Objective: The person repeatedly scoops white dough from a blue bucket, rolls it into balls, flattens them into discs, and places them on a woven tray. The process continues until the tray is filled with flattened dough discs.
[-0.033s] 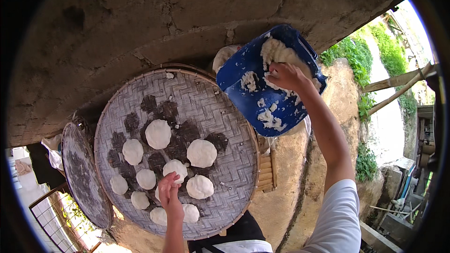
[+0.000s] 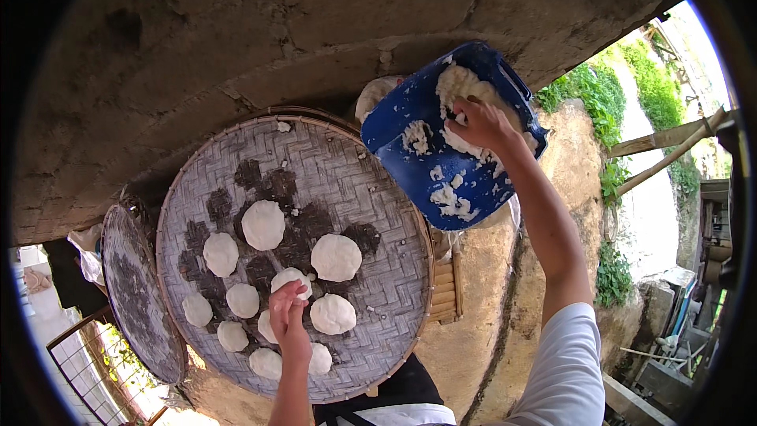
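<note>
A round woven bamboo tray (image 2: 347, 181) carries several flattened white dough rounds (image 2: 264, 225), with dark patches on its weave between them. My left hand (image 2: 290, 319) is at one round (image 2: 285, 274) near the tray's middle, fingers curled against it and partly over it. At the upper right, my right hand (image 2: 481, 122) reaches into a tilted blue plastic tub (image 2: 406, 177), its fingers bent into the mass of sticky white dough (image 2: 465, 83). Smaller scraps of dough cling to the tub's inside. Whatever lies under the right fingertips is partly hidden.
A second woven tray (image 2: 134, 300) leans at the left beside a metal grid (image 2: 79, 355). A pale bundle (image 2: 371, 95) sits behind the tub. A block wall (image 2: 236, 39) runs across the back. Bamboo poles (image 2: 662, 158), plants and stacked materials (image 2: 654, 379) are at the right.
My left fingers have come slightly further over the dough round. My right hand has shifted a little within the tub. The whole view has moved very slightly.
</note>
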A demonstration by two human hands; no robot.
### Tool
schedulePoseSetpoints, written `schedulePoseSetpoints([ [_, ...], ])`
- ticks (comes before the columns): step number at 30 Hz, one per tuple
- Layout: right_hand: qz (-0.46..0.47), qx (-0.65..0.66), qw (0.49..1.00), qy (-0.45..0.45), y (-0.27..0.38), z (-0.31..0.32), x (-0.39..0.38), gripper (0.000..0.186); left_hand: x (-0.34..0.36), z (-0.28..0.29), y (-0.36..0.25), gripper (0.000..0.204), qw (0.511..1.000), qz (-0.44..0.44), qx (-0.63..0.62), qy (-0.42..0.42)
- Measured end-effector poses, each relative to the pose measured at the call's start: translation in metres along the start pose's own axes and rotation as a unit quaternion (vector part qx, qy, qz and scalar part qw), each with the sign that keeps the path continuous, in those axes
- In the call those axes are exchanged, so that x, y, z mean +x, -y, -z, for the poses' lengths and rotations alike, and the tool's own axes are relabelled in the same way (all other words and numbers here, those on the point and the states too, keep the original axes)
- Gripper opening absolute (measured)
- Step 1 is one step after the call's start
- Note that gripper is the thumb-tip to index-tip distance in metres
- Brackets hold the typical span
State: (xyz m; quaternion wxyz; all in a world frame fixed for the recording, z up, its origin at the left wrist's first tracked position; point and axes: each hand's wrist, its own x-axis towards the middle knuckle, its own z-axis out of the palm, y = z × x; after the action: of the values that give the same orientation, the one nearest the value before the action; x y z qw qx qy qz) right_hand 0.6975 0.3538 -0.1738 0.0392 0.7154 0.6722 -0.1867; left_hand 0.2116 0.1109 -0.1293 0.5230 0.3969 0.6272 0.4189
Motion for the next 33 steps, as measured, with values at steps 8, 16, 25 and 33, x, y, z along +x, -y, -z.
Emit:
schedulePoseSetpoints([
  [8,0.027,-0.075,0.997,-0.010,0.043,-0.030,-0.059,0.032,0.146,-0.201,-0.019,0.028,0.949,-0.229,0.090,0.199],
  [16,0.048,0.065,0.993,-0.081,-0.015,-0.014,-0.049,0.030,0.098,-0.288,-0.008,0.043,0.973,0.076,0.026,0.215],
  [25,-0.001,0.071,0.994,-0.084,-0.019,-0.033,-0.079,0.042,0.062,-0.304,-0.021,0.071,0.932,0.268,-0.193,0.152],
  [33,-0.079,0.167,0.981,0.061,0.024,-0.047,-0.095,0.039,0.077,-0.344,0.012,0.064,0.950,0.246,-0.171,0.091],
])
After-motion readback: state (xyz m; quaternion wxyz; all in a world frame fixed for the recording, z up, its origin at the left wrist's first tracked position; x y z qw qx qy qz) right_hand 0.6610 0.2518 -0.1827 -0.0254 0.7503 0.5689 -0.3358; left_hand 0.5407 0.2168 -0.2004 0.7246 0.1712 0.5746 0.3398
